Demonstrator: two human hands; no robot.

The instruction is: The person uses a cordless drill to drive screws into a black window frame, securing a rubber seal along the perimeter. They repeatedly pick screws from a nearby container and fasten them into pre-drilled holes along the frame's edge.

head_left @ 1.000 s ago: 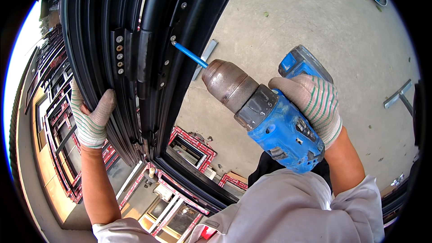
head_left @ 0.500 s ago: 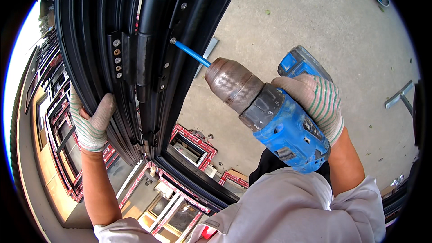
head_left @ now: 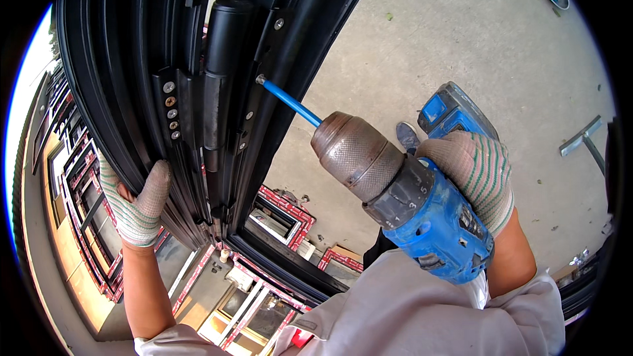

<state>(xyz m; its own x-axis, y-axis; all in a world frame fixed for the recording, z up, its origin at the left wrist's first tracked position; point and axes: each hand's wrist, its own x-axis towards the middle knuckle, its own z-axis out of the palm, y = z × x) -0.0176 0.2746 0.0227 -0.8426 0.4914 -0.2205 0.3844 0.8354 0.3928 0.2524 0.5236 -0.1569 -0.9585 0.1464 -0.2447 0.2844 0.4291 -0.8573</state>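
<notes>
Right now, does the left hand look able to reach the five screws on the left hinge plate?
Probably yes: nothing visible lies between the left hand and those screws, though its hold on the black frame may need loosening.

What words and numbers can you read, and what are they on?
Dark collar of the blue drill: pale numbers, which I won't copy out.
Red-and-white strips on a frame lower down: pale marks, too small to read.
I can't make out any other writing.
</notes>
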